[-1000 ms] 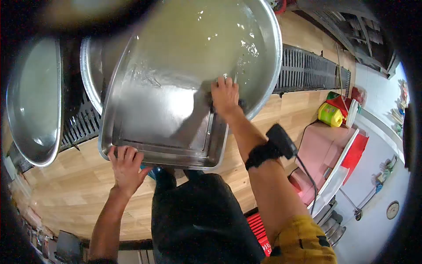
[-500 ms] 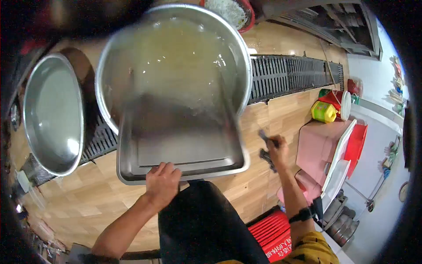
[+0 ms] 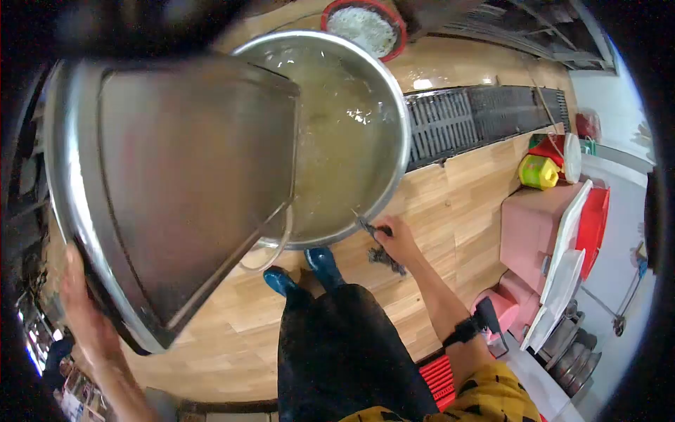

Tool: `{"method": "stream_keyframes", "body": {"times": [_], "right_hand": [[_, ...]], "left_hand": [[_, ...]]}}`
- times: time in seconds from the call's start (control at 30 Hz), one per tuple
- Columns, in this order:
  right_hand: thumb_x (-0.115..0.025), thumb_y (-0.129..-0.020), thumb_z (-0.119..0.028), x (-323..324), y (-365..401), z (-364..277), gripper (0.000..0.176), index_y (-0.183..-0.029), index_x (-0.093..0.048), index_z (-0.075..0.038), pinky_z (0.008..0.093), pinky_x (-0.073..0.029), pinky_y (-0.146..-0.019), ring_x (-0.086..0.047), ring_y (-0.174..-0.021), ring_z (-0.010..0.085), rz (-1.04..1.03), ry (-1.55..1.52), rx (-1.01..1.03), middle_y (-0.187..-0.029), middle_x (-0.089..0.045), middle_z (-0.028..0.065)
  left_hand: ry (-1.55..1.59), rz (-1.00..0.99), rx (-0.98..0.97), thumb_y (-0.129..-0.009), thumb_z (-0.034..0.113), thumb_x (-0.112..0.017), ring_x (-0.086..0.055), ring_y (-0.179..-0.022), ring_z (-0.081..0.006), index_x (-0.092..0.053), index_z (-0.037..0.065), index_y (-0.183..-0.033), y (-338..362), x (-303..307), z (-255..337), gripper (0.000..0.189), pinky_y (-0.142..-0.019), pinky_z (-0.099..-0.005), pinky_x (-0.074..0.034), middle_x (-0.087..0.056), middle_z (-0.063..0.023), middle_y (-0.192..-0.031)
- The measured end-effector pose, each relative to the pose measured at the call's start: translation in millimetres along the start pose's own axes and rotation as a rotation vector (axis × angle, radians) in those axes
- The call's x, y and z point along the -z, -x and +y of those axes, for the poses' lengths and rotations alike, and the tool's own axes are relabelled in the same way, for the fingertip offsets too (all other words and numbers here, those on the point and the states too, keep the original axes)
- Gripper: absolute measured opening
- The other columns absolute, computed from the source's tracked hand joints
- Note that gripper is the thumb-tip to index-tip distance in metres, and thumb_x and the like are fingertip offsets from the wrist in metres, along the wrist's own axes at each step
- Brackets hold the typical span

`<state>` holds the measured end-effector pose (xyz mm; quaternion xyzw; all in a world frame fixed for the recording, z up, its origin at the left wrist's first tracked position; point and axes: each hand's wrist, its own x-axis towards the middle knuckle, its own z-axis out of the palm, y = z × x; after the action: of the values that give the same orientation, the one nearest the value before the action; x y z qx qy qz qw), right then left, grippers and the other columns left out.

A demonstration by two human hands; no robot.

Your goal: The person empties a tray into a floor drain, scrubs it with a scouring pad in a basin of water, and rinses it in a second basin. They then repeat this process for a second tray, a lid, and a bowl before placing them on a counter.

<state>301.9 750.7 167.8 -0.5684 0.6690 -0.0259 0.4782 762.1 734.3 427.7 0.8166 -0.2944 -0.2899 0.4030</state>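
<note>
A rectangular metal tray [image 3: 190, 183] is raised and tilted on the left, overlapping the large round metal basin [image 3: 403, 141] of cloudy water. My left hand [image 3: 88, 316] is wrapped on the tray's lower left edge, its fingertips partly hidden. A pale curved streak, like running water, trails from the tray's right edge. At the basin's near rim, my right hand [image 3: 399, 243] is closed on a dark grey, ragged scrubber [image 3: 385, 260], part of which dangles below the fingers. The tray hides the basin's left side.
Behind the basin is a red bowl [image 3: 402, 42] with white shreds in it. A black floor grate [image 3: 485, 116] runs rightward. Pink bins [image 3: 527, 235], a yellow jug [image 3: 538, 172] and stacked metal pots [image 3: 573, 366] line the right wall. My blue boots [image 3: 323, 266] are by the basin.
My left hand has swung the tray up and left from the basin's near rim, tilting it. My right hand has moved left to the rim with the scrubber.
</note>
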Motion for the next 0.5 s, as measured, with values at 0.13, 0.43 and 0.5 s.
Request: {"method": "stream_keyframes", "body": {"times": [0.13, 0.43, 0.5], "right_hand": [[-0.062, -0.075, -0.008, -46.4, -75.5, 13.6, 0.019, -0.093, -0.063, -0.004, 0.0354, -0.048, -0.075, -0.061, -0.082, 0.0263, -0.053, -0.025, 0.231, -0.086, -0.064, 0.0142], [-0.057, -0.081, -0.011, -36.3, -248.7, 102.4, 0.02, -0.098, -0.066, -0.006, 0.0335, -0.05, -0.065, -0.061, -0.073, 0.0156, -0.171, 0.048, -0.033, -0.089, -0.067, 0.007], [-0.053, -0.086, -0.019, -60.1, -272.7, 133.5, 0.021, -0.099, -0.066, -0.009, 0.0341, -0.049, -0.067, -0.059, -0.073, 0.0153, 0.149, 0.205, -0.148, -0.086, -0.068, 0.006]], "left_hand": [[0.282, 0.221, 0.379, -0.091, 0.044, -0.049, -0.054, -0.097, -0.0167, -0.053, -0.003, -0.117, 31.1, 24.8, -74.2, 0.054, -0.089, -0.0298, -0.042, -0.058, -0.0077, -0.108], [0.466, 0.352, 0.534, -0.091, 0.043, -0.049, -0.054, -0.099, -0.0173, -0.049, 0.008, -0.122, 67.6, 31.3, -187.5, 0.047, -0.085, -0.0309, -0.045, -0.057, -0.0052, -0.111], [0.504, 0.378, 0.552, -0.088, 0.048, -0.049, -0.055, -0.099, -0.0203, -0.048, 0.008, -0.123, 64.3, 28.8, -189.7, 0.054, -0.084, -0.0341, -0.046, -0.056, -0.0061, -0.114]]}}
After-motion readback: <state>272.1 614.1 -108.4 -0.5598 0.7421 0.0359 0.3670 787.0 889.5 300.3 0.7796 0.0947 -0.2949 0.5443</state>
